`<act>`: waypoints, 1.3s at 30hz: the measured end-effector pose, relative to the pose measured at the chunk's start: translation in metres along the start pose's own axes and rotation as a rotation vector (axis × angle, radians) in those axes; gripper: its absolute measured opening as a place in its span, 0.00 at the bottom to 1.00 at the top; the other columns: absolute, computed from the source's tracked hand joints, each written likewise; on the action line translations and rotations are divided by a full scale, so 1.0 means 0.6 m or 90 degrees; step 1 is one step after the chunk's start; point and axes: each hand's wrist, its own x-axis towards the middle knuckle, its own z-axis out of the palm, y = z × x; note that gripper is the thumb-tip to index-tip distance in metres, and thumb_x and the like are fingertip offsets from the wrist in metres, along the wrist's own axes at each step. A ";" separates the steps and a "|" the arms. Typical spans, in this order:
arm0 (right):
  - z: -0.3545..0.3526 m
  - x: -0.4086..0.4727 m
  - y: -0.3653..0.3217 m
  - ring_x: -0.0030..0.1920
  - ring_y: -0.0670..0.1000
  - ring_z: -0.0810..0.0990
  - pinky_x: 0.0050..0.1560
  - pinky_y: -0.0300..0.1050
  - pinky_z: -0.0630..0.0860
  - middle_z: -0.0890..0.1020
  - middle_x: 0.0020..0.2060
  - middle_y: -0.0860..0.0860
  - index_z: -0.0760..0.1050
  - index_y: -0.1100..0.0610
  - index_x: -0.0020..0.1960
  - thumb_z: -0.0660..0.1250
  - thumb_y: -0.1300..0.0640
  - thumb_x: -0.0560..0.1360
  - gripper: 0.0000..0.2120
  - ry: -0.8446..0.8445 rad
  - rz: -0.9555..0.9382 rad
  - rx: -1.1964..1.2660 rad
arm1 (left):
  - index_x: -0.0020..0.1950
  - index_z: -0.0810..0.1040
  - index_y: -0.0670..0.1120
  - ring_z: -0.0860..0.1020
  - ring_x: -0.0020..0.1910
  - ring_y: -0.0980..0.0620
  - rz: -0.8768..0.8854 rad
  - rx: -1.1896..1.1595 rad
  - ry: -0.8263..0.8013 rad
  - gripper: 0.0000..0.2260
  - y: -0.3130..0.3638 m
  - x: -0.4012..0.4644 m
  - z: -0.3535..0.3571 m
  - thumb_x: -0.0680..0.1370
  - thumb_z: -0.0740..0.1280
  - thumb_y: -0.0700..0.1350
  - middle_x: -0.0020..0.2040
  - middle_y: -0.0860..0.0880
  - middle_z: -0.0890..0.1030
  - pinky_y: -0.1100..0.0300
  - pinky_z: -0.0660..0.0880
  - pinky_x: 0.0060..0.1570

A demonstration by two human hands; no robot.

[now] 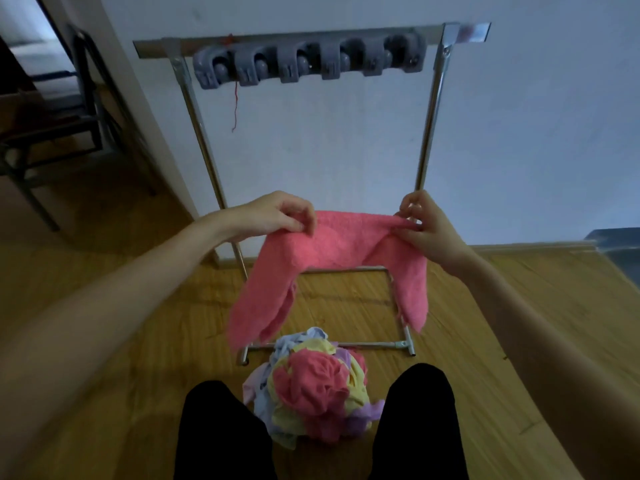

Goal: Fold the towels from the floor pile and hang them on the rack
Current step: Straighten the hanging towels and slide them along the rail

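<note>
Pink towel (332,244) held up before rack (429,133), left hand (277,216) and right hand (422,223) pinched its top corners, ends drooped over floor pile (311,389)

A single head-worn view looks forward and down, close over both hands; beyond their fingers (304,216) stands the rack (429,133) against the wall, below them the floor pile (311,386)

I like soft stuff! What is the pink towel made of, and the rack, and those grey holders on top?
Pink towel: looks like soft, fuzzy cloth; its surface is nubbly and it droops. Rack: shiny silvery metal tubes, probably steel. Grey holders: likely matte plastic, moulded in rounded shapes.
</note>
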 end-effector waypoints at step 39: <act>-0.212 0.362 -0.078 0.52 0.57 0.77 0.41 0.51 0.75 0.72 0.61 0.51 0.74 0.57 0.59 0.62 0.68 0.70 0.20 0.332 -0.317 -0.592 | 0.71 0.63 0.37 0.73 0.55 0.44 0.174 0.673 0.729 0.32 0.267 0.422 -0.041 0.69 0.67 0.27 0.58 0.41 0.73 0.56 0.74 0.46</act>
